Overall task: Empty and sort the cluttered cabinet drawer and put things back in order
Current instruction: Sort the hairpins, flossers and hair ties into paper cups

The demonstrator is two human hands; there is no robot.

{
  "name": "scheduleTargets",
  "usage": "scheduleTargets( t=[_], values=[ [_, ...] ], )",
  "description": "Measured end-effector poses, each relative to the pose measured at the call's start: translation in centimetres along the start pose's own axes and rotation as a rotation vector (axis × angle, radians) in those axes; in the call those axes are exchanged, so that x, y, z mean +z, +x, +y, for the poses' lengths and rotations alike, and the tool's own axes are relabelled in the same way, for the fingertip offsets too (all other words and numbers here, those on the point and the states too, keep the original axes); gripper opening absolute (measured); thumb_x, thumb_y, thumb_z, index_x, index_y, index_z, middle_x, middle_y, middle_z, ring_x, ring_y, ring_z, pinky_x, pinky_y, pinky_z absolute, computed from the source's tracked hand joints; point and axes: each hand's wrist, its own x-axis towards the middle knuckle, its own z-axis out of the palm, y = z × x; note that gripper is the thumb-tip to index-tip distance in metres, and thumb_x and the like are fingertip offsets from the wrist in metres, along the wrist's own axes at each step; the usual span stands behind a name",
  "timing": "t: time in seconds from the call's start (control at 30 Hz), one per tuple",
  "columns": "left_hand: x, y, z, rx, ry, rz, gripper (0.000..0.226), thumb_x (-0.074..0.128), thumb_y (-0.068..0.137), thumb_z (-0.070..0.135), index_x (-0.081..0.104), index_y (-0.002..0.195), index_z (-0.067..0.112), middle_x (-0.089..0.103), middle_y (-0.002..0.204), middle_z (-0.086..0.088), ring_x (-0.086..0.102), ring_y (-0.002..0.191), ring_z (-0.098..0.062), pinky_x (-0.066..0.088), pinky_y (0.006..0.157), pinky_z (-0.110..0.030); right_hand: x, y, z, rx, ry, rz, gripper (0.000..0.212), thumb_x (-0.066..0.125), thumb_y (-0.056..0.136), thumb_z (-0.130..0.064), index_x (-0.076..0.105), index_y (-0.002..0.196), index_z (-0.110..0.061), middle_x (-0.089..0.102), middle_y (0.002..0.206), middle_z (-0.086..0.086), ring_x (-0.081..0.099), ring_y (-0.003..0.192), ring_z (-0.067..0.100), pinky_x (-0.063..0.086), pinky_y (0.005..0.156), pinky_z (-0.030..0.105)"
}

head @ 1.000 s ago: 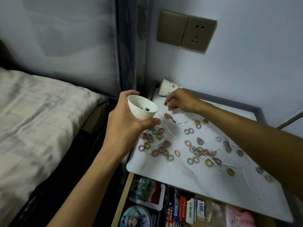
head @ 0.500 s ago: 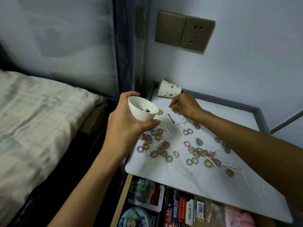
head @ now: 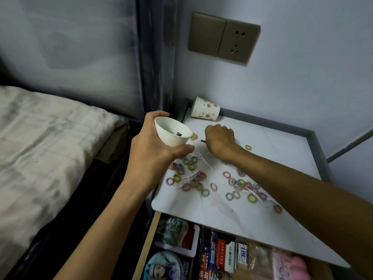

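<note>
Left hand (head: 153,144) gripping white cup (head: 171,131) over bedside, right hand (head: 220,141) curling closed, pinching dark pin (head: 202,140) above marble cabinet top (head: 282,146), hair ties (head: 193,174) lying scattered, drawer (head: 145,239) standing open.

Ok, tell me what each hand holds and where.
Left hand: white paper cup, gripped around its side wall. Right hand: a small dark pin, pinched at the fingertips.

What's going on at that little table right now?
Left hand holds white cup. Right hand pinches small dark pin on tabletop. Hair ties scattered; nothing blocking.
</note>
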Motion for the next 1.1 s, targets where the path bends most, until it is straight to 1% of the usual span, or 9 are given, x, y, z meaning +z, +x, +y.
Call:
scheduleTargets(
  t=[0.17,0.3,0.4,0.57,0.67,0.77,0.87,0.97,1.1],
  values=[
    [0.1,-0.1,-0.1,-0.001,0.007,-0.002,0.076,0.093,0.056,0.026,0.052,0.120,0.030,0.063,0.093,0.015,0.059,0.084,0.009,0.047,0.067,-0.009,-0.3,-0.3,-1.2,-0.117,-0.177,-0.047,0.030,0.052,0.090,-0.002,0.059,0.118,-0.008,0.062,0.121,0.013,0.058,0.113,0.035,0.042,0.093,0.040],
    [0.1,-0.1,-0.2,0.007,0.007,-0.012,0.078,0.094,0.057,0.027,0.052,0.122,0.030,0.064,0.096,0.014,0.060,0.085,0.005,0.048,0.067,-0.009,-0.4,-0.4,-1.0,-0.095,-0.138,-0.086,0.029,0.049,0.091,-0.001,0.059,0.118,-0.006,0.061,0.122,0.015,0.058,0.114,0.034,0.041,0.089,0.036],
    [0.0,-0.1,-0.3,0.010,0.001,-0.022,0.077,0.094,0.057,0.026,0.052,0.122,0.030,0.064,0.096,0.013,0.060,0.083,0.007,0.047,0.065,-0.008,-1.2,0.6,0.5,-0.006,0.184,-0.084,0.024,0.044,0.094,-0.002,0.052,0.117,-0.002,0.061,0.118,0.021,0.060,0.106,0.037,0.045,0.079,0.036],
    [0.4,-0.4,-0.5,0.006,0.032,-0.047,0.078,0.094,0.058,0.026,0.051,0.124,0.029,0.063,0.099,0.011,0.060,0.084,0.005,0.046,0.062,-0.006,-7.0,-1.2,2.1,-0.124,0.927,-0.020,0.009,0.047,0.100,-0.006,0.056,0.100,-0.005,0.066,0.076,0.011,0.062,0.060,0.018,0.054,0.058,0.027],
    [0.9,-0.7,-0.3,0.031,0.067,-0.074,0.077,0.093,0.059,0.025,0.050,0.123,0.029,0.063,0.099,0.011,0.058,0.083,0.008,0.043,0.061,-0.005,-11.1,-4.0,2.0,-0.410,0.682,0.031,0.013,0.054,0.098,-0.014,0.067,0.102,-0.011,0.065,0.072,-0.001,0.055,0.054,0.004,0.047,0.057,0.016],
    [1.8,-1.4,0.0,0.053,0.103,-0.123,0.079,0.092,0.059,0.027,0.049,0.125,0.030,0.065,0.100,0.012,0.061,0.085,0.003,0.045,0.063,-0.010,-13.0,-6.5,1.0,-0.639,0.424,-0.037,0.016,0.060,0.095,-0.018,0.074,0.103,-0.016,0.067,0.076,-0.014,0.058,0.070,-0.005,0.039,0.065,0.007],
    [3.1,-2.5,0.5,0.094,0.113,-0.181,0.080,0.092,0.059,0.025,0.048,0.127,0.031,0.067,0.100,0.012,0.064,0.086,-0.001,0.051,0.066,-0.019,-12.0,-8.2,0.5,-0.741,0.268,-0.092,0.013,0.063,0.090,-0.016,0.076,0.091,-0.014,0.071,0.083,-0.003,0.057,0.071,0.005,0.046,0.072,0.022],
    [4.2,-3.8,1.1,0.138,0.093,-0.240,0.079,0.092,0.062,0.022,0.047,0.127,0.029,0.066,0.098,0.016,0.064,0.090,-0.002,0.055,0.072,-0.021,-10.8,-9.6,1.7,-0.694,0.262,-0.070,0.010,0.064,0.086,-0.017,0.072,0.082,-0.012,0.066,0.079,0.001,0.058,0.070,0.011,0.048,0.070,0.034],
    [5.1,-5.4,1.5,0.162,0.077,-0.276,0.081,0.091,0.059,0.031,0.046,0.126,0.033,0.066,0.101,0.011,0.064,0.093,-0.013,0.055,0.079,-0.042,-10.1,-13.4,4.2,-0.393,0.535,0.097,0.006,0.072,0.086,-0.020,0.074,0.091,-0.020,0.062,0.080,-0.008,0.054,0.070,0.000,0.038,0.066,0.011]
  ],
)
